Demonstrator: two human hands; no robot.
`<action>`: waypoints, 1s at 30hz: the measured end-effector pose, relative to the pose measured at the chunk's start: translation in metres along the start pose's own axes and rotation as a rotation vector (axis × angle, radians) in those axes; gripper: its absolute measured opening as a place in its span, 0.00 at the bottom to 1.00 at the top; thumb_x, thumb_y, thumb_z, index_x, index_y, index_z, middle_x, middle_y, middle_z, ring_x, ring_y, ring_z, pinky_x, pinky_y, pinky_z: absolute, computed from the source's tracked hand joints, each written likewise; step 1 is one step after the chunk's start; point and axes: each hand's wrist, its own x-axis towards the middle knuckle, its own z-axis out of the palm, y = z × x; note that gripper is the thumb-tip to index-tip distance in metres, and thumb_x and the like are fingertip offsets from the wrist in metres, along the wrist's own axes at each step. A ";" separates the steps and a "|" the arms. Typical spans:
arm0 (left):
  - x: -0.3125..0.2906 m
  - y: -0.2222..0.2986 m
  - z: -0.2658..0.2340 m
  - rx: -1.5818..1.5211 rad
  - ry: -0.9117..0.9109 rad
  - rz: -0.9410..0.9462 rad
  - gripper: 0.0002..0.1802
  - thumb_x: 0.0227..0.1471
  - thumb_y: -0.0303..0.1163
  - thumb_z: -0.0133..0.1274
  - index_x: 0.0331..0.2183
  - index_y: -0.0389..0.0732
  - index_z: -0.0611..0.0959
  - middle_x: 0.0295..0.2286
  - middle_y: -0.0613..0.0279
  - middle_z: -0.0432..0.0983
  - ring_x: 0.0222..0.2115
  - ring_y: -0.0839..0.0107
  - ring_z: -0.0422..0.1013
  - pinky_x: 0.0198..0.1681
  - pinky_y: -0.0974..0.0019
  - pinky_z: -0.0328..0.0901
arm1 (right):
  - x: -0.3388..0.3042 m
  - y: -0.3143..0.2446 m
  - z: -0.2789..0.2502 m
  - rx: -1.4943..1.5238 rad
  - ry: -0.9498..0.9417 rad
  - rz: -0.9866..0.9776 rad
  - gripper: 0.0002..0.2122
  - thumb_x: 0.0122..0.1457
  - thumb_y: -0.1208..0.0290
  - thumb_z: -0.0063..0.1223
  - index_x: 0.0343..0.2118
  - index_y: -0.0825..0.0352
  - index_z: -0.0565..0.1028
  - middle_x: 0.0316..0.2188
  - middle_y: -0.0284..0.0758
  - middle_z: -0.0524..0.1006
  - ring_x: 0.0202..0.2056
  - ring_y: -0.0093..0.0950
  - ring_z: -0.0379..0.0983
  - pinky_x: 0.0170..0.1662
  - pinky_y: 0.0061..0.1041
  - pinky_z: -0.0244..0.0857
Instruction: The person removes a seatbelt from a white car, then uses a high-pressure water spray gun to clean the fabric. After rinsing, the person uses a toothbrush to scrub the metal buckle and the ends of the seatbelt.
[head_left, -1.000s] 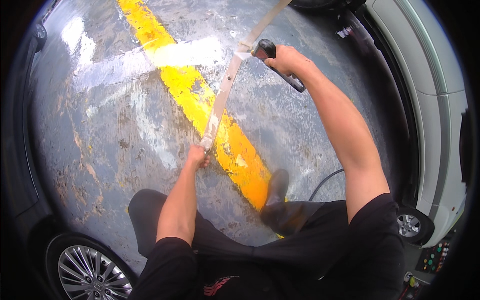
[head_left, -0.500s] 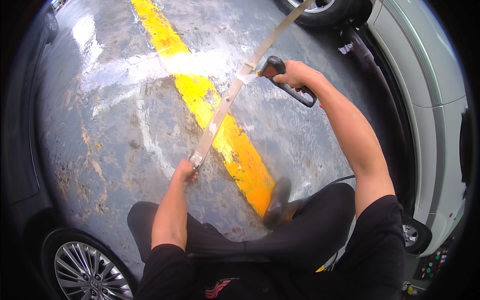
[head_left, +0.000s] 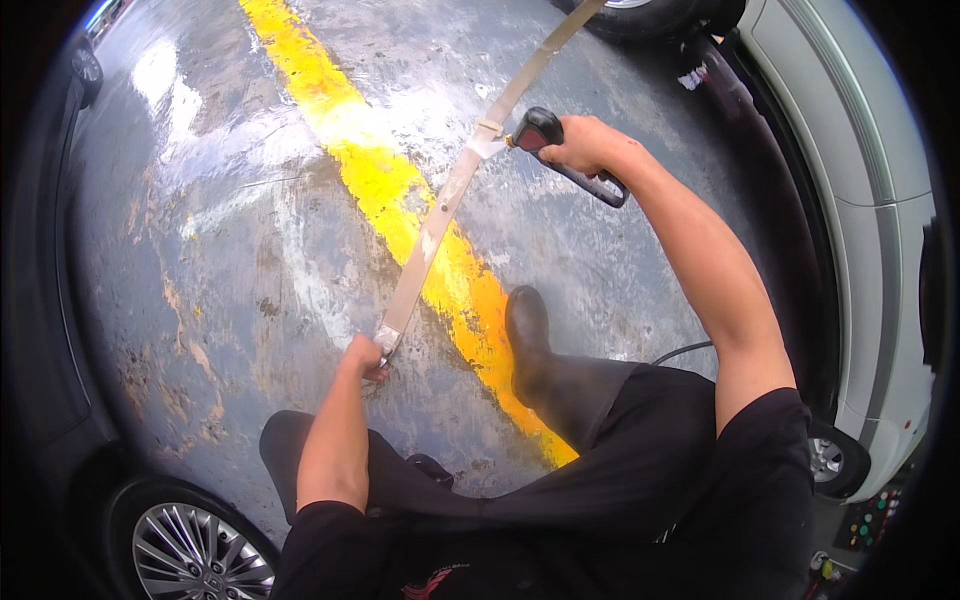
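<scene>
A beige seat belt [head_left: 425, 255] is stretched taut at a slant across the view, from the top edge by a car wheel down to my left hand [head_left: 366, 356]. My left fingers are closed round its lower end, where a metal fitting partly shows. My right hand [head_left: 585, 145] grips a black spray gun [head_left: 541, 128] with a reddish side panel and a looped handle. The gun's nozzle sits close to the belt's right edge. White spray or steam spreads from it over the webbing, just below a beige tongue or slider [head_left: 490, 127] on the belt.
A pale car [head_left: 855, 190] with dark lower trim stands along the right, its wheel [head_left: 660, 12] at the top. A dark car with a spoked wheel [head_left: 200, 550] is at the left. A worn yellow line [head_left: 385, 190] crosses the wet grey floor [head_left: 250, 240]. A black hose [head_left: 685, 350] runs behind my leg.
My booted right foot has stepped forward along the yellow line. Both hands have shifted slightly left in view, keeping their grips, and spray still meets the belt near the slider.
</scene>
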 end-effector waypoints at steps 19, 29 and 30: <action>-0.005 0.011 0.008 0.709 0.246 0.184 0.15 0.49 0.29 0.52 0.34 0.25 0.82 0.38 0.34 0.79 0.43 0.44 0.76 0.43 0.53 0.72 | -0.081 0.005 -0.044 -0.109 -0.057 -0.264 0.23 0.57 0.54 0.58 0.50 0.67 0.76 0.39 0.47 0.81 0.40 0.40 0.79 0.48 0.37 0.71; -0.001 0.087 -0.010 0.955 0.019 0.027 0.23 0.44 0.34 0.59 0.45 0.39 0.84 0.47 0.45 0.78 0.50 0.52 0.74 0.52 0.56 0.69 | -0.052 0.134 -0.085 0.051 0.152 -0.197 0.21 0.49 0.65 0.59 0.45 0.69 0.73 0.28 0.34 0.74 0.27 0.26 0.71 0.34 0.30 0.68; 0.002 0.109 -0.026 1.015 0.077 0.030 0.24 0.44 0.35 0.59 0.46 0.39 0.84 0.47 0.46 0.78 0.50 0.53 0.75 0.52 0.55 0.69 | -0.050 0.137 -0.079 0.093 0.129 -0.154 0.20 0.49 0.67 0.58 0.45 0.69 0.73 0.28 0.34 0.74 0.28 0.25 0.71 0.35 0.28 0.68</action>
